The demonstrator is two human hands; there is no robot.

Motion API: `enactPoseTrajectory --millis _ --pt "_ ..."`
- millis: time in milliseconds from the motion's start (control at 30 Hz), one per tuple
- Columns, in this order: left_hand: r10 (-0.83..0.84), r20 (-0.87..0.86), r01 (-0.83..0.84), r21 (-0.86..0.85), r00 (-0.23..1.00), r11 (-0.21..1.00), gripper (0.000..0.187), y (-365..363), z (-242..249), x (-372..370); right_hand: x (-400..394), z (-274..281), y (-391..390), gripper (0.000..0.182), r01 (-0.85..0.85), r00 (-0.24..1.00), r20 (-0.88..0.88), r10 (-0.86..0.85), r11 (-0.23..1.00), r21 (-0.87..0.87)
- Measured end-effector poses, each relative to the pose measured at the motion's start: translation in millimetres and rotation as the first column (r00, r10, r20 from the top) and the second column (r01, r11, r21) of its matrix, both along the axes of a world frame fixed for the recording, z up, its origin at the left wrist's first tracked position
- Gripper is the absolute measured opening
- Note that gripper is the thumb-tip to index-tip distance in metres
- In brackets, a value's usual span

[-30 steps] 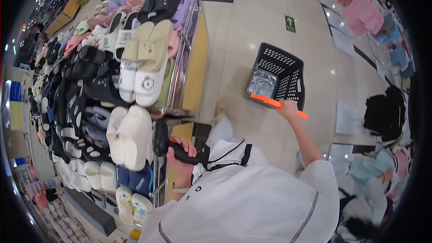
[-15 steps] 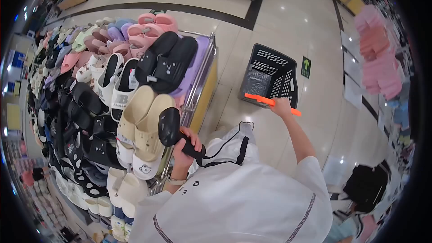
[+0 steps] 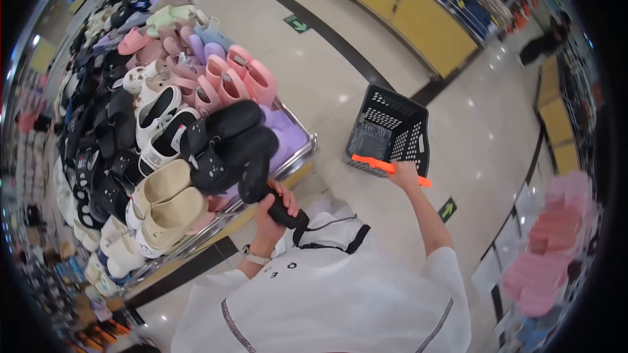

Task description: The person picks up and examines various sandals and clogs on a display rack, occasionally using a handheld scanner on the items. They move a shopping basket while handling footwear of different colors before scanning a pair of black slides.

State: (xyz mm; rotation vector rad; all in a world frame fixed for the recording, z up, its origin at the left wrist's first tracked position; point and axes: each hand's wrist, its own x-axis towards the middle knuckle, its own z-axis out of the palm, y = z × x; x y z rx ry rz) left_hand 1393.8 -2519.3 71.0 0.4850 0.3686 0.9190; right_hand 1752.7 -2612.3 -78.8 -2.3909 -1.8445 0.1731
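Note:
My right hand (image 3: 405, 175) is closed round the orange handle (image 3: 373, 164) of a black shopping basket (image 3: 416, 140) with perforated walls. A shiny plastic-wrapped item (image 3: 371, 136) lies inside the basket. Wrapped in the fingers of my left hand (image 3: 265, 223) is the grip of a black handheld device (image 3: 254, 180) with a rounded head, and a dark strap trails from it across my white shirt. The device's head overlaps a pair of black slippers (image 3: 226, 168) on the display. Beige clogs (image 3: 169, 209) sit left of that hand.
Slippers in many colours are piled on a display table (image 3: 294, 168) with a metal rail. Yellow-panelled counters (image 3: 425, 33) stand ahead, and a person in dark clothes (image 3: 548, 42) is at the far right. Pink garments (image 3: 546, 242) hang on the right. Tiled floor (image 3: 340, 59) runs between.
My view has swung to the right, bringing more counters and the person into sight. The slipper display has shifted and tilted in view. Both hands keep their holds.

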Motion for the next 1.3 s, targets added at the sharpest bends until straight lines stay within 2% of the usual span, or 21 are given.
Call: enactPoseTrajectory --millis 267,400,467,533,600,700,767,800,900,933,1000,1067,1167,1300 --pt "0.165 -0.034 -0.167 -0.046 0.986 0.985 0.023 20.3 -12.1 88.8 91.3 -1.8 110.5 0.015 -0.168 0.986 -0.011 0.169 0.984 0.059" --pt "0.254 -0.021 -0.255 -0.057 0.967 0.965 0.019 66.6 -28.5 136.0 130.4 -8.1 169.2 0.017 -0.287 0.956 -0.017 0.292 0.95 0.126" --pt "0.259 -0.045 -0.261 -0.05 0.965 0.964 0.017 98.8 -39.2 162.3 148.3 -6.9 199.3 0.015 -0.328 0.945 0.053 0.324 0.94 0.096" --pt "0.281 -0.052 -0.285 -0.084 0.958 0.955 0.016 129.0 -37.6 186.5 162.1 1.6 232.9 0.015 -0.366 0.926 -0.058 0.373 0.925 0.102" --pt "0.269 -0.087 -0.277 -0.097 0.959 0.956 0.016 157.7 -33.8 208.2 179.7 0.1 270.5 0.015 -0.44 0.892 -0.034 0.45 0.885 0.154" --pt "0.291 -0.106 -0.304 -0.147 0.951 0.941 0.015 187.3 -28.7 223.3 196.2 -6.0 318.0 0.016 -0.465 0.882 -0.041 0.469 0.881 0.082" --pt "0.327 -0.119 -0.343 -0.146 0.937 0.928 0.014 202.5 -26.7 228.0 199.6 -4.5 352.0 0.016 -0.505 0.857 -0.056 0.512 0.856 0.11" --pt "0.357 -0.12 -0.372 -0.144 0.926 0.917 0.014 210.1 -28.0 230.3 201.2 -2.7 372.5 0.015 -0.518 0.846 -0.057 0.53 0.843 0.145" --pt "0.458 -0.275 -0.508 -0.15 0.845 0.848 0.014 226.8 -36.6 232.6 199.4 -5.3 427.4 0.015 -0.569 0.811 -0.067 0.581 0.81 0.14" --pt "0.489 -0.265 -0.537 -0.158 0.831 0.829 0.014 234.3 -39.8 235.1 201.4 -3.5 448.8 0.015 -0.581 0.801 -0.075 0.594 0.801 0.145" --pt "0.485 -0.462 -0.571 -0.057 0.742 0.819 0.014 253.6 -47.8 240.2 201.6 -0.7 493.5 0.015 -0.611 0.781 -0.059 0.622 0.781 0.132" --pt "0.514 -0.477 -0.604 -0.046 0.713 0.795 0.013 273.4 -57.2 244.7 197.4 -1.8 530.1 0.016 -0.625 0.771 -0.056 0.635 0.77 0.127" --pt "0.541 -0.487 -0.628 -0.019 0.686 0.778 0.013 317.4 -61.3 260.5 199.0 3.5 598.7 0.018 -0.611 0.789 -0.053 0.611 0.791 0.019" --pt "0.645 -0.5 -0.733 0.029 0.578 0.679 0.012 379.6 -33.7 277.0 187.4 1.8 691.3 0.018 -0.669 0.74 -0.027 0.672 0.74 0.068"
